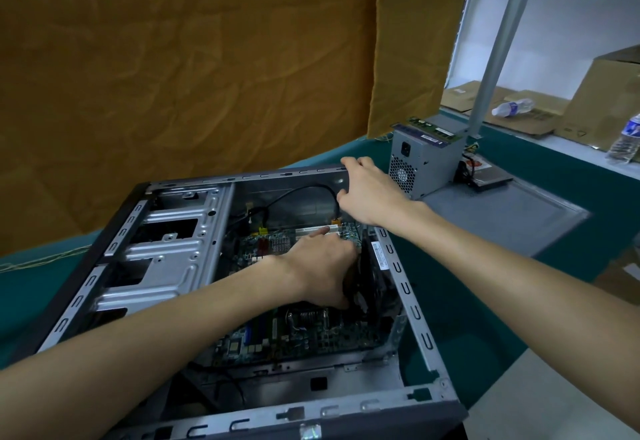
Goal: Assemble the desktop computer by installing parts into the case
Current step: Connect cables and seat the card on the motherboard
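Note:
An open grey computer case (405, 287) lies on its side on the green table, with a green motherboard (311, 332) inside. My left hand (322, 263) reaches into the case and grips a black fan-like part (367, 280) standing against the right wall, one finger stretched over white slots. My right hand (367, 190) grips the case's far right corner, fingers curled over the rim. A grey power supply (422, 162) stands outside the case on a flat grey side panel (512, 211), with a green memory stick (436, 127) lying on top.
Empty metal drive bays (166, 252) fill the case's left half. A black cable (298, 194) loops along the far inner wall. A dark drive (491, 180) lies behind the power supply. Cardboard boxes (602, 97) and plastic water bottles (512, 107) stand on the white shelf to the right.

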Demonstrator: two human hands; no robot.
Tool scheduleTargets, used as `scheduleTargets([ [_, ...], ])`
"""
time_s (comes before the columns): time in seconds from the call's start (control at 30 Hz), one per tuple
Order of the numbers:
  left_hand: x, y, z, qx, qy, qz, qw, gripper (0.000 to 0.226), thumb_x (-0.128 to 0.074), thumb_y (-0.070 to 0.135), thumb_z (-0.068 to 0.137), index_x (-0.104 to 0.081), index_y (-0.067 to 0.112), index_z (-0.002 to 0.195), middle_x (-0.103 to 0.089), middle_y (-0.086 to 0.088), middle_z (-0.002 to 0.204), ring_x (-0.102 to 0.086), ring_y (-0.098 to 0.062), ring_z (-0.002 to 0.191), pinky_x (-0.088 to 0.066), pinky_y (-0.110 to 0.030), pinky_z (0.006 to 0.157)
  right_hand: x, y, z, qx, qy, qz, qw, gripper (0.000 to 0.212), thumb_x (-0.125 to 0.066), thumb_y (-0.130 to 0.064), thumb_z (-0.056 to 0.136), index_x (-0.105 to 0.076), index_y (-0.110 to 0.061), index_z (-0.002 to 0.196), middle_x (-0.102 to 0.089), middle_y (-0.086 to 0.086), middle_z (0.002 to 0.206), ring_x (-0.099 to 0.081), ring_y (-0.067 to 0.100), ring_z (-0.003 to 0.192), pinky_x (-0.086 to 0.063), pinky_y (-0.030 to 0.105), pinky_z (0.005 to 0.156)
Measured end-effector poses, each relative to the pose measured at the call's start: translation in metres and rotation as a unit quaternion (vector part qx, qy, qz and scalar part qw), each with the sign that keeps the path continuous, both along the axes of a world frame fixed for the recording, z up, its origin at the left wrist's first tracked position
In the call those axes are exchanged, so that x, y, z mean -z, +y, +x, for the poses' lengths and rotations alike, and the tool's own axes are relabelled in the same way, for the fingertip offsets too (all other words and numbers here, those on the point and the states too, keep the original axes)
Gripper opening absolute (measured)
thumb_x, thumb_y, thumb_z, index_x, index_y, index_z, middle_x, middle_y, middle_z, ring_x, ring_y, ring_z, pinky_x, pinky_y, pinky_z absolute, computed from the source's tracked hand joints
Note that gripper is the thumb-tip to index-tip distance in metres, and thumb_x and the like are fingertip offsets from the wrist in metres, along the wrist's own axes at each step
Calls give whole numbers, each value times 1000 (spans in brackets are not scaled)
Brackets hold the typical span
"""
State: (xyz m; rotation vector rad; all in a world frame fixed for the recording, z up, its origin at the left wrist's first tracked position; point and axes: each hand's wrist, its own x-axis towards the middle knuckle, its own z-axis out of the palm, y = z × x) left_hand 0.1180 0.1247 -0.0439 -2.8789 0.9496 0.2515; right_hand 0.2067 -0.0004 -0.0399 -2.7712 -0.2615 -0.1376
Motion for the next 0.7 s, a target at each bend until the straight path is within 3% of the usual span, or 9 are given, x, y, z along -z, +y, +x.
scheduleTargets([
  [0.07, 3, 1, -1, 3, 9, 19, 1000, 46, -72, 45, 85, -39, 25, 61, -48, 5, 66, -55, -17, 69, -44, -37, 102, 0, 0, 0, -2, 0, 0, 1000, 61, -53, -27, 100, -30, -15, 155, -36, 15, 153, -51, 38, 125, -44, 40, 88],
  [0.13, 8, 2, -2, 27, 32, 49, 998, 39, -64, 36, 92, -48, 19, 61, -51, 3, 60, -49, -10, 57, -47, -37, 103, 0, 1, 0, -4, 4, -8, 1000, 59, -54, -27, 100, -31, -14, 153, -37, 15, 151, -52, 38, 123, -47, 42, 90],
  [0.23, 8, 14, -2, 62, 56, 55, 995, 29, -56, 35, 95, -71, 18, 78, -69, 0, 81, -64, -18, 92, -18, -45, 123, -4, 0, 2, 0, 9, -32, 999, 59, -57, -25, 98, -34, -12, 151, -39, 17, 147, -51, 38, 123, -49, 47, 97],
  [0.33, 0, 40, -3, 67, -50, -49, 995, 26, -55, 40, 96, -76, 29, 107, -72, 10, 112, -59, -16, 114, -30, -37, 114, -12, 5, 8, -30, -54, -114, 992, 60, -61, -26, 94, -39, -8, 147, -43, 18, 147, -46, 38, 132, -40, 50, 108],
  [0.4, -1, 65, -5, -7, -133, -85, 987, 31, -55, 45, 96, -69, 32, 120, -61, 8, 131, -50, -19, 127, -31, -37, 111, -15, 13, 12, -97, -70, -142, 983, 58, -61, -30, 96, -42, -8, 146, -49, 15, 142, -49, 35, 130, -39, 50, 108],
  [0.47, -1, 88, -10, -137, -181, -43, 973, 44, -54, 45, 96, -54, 28, 137, -44, -1, 147, -36, -27, 139, -24, -41, 116, -13, 18, 14, -132, -53, -178, 974, 62, -61, -36, 97, -38, -11, 149, -50, 13, 143, -47, 35, 132, -36, 51, 111],
  [0.53, 0, 102, -9, -248, -147, 1, 958, 62, -58, 31, 96, -33, 16, 151, -25, -14, 158, -20, -36, 149, -19, -45, 121, -10, 15, 17, -132, -44, -199, 970, 64, -60, -37, 98, -35, -14, 151, -47, 12, 146, -44, 33, 136, -34, 51, 113],
  [0.6, -4, 106, -7, -305, -74, -35, 949, 79, -60, 12, 94, -14, 5, 158, -11, -21, 163, -6, -39, 154, -16, -46, 124, -10, 10, 16, -136, -43, -200, 969, 65, -59, -37, 98, -32, -15, 154, -46, 10, 149, -43, 31, 138, -33, 49, 114],
  [0.7, -7, 104, -2, -294, -62, -79, 951, 88, -63, -1, 91, -8, 3, 160, -15, -21, 162, -8, -38, 154, -19, -45, 124, -16, 3, 6, -131, -41, -202, 970, 66, -58, -37, 98, -31, -16, 155, -46, 9, 150, -44, 29, 138, -33, 48, 114],
])
